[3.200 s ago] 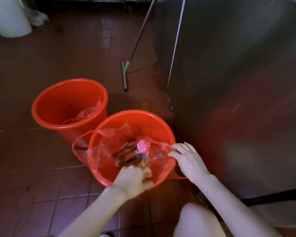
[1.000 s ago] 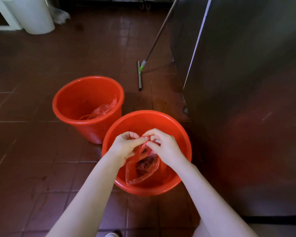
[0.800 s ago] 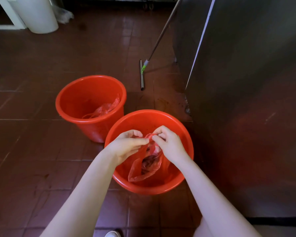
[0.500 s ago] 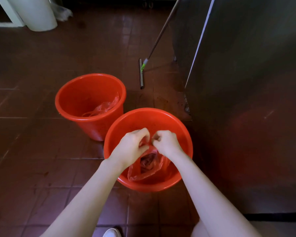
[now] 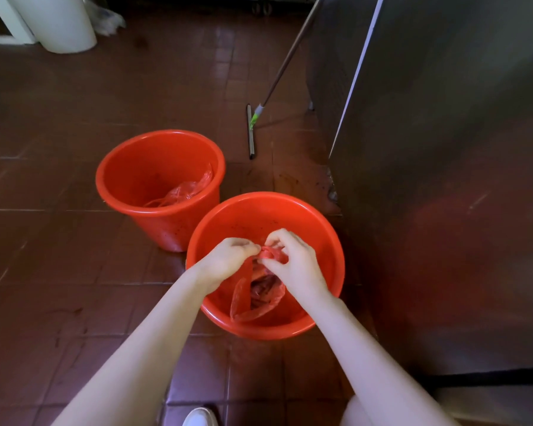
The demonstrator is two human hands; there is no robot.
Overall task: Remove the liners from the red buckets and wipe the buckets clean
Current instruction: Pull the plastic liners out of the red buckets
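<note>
While both hands met above the nearer red bucket (image 5: 336,241), they pinched the gathered neck of its thin, translucent red liner (image 5: 259,299). The left hand (image 5: 228,261) had its thumb and curled fingers closed on the twisted plastic from one side, and the right hand (image 5: 296,265) nipped the same bunched knot from the other. Below them the liner hung inside the bucket as a crumpled, glossy pouch, dark wrinkled contents showing through the film. The bucket was round, smooth moulded plastic with a rolled rim and specks of dirt on its inner wall.

Just beside it stood a second red bucket (image 5: 154,167) of the same shape, with a limp, crinkled liner (image 5: 185,189) slumped at its bottom. Both buckets stood on glazed, reddish-brown square floor tiles (image 5: 59,118). A squeegee (image 5: 251,130) with a thin metal handle and a green collar leaned toward the brushed-steel cabinet (image 5: 443,149) on the right.
</note>
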